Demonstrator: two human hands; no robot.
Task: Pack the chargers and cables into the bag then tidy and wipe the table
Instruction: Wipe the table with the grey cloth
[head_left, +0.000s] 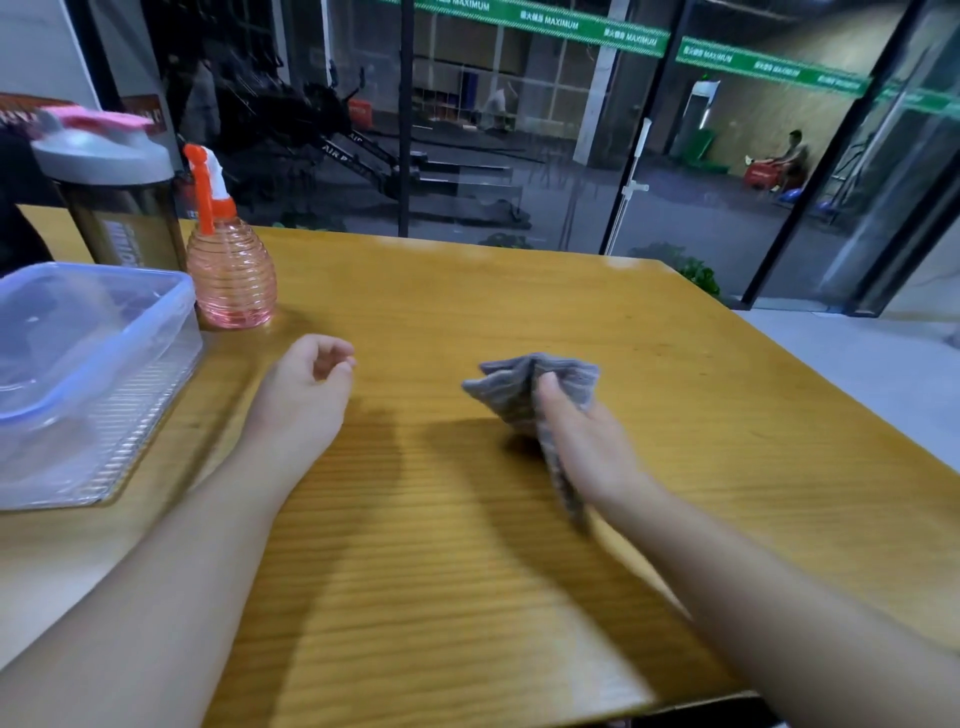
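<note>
- on the wooden table (467, 291), near its middle, the right hand (587, 441) is gripping a bunched grey cloth (524, 384), thumb on top and fingers curled beneath, with a tail of the fabric trailing back under the wrist toward 6 o'clock.
- at about 9 o'clock from the cloth, well apart from it, the left hand (306, 389) is resting on its edge on the wood, loosely cupped, fingers curling in toward the thumb and pinching nothing.
- no chargers, cables or bag are showing anywhere in view, so the packing stage is looking finished, or at least moved out of sight; i cannot tell where those things are sitting now.
- at 10 o'clock from the left hand a pink spray bottle (231, 270) with an orange trigger is standing upright, just beside a clear plastic box (104, 364) with a lid lying on or against it at the table's 9 o'clock edge; something dark is showing through its wall, too blurred to name.
- behind both, toward 11 o'clock, a large dark shaker bottle (114, 208) with a grey lid is standing.
- most of the tabletop is lying bare, so tidying seems largely done, though the box and the two bottles are sitting along the left side.
- judging by the cloth in hand and the sprayer close by, the wiping stage is under way or about to start; whether the surface is already damp or wiped is not readable from its sheen.
</note>
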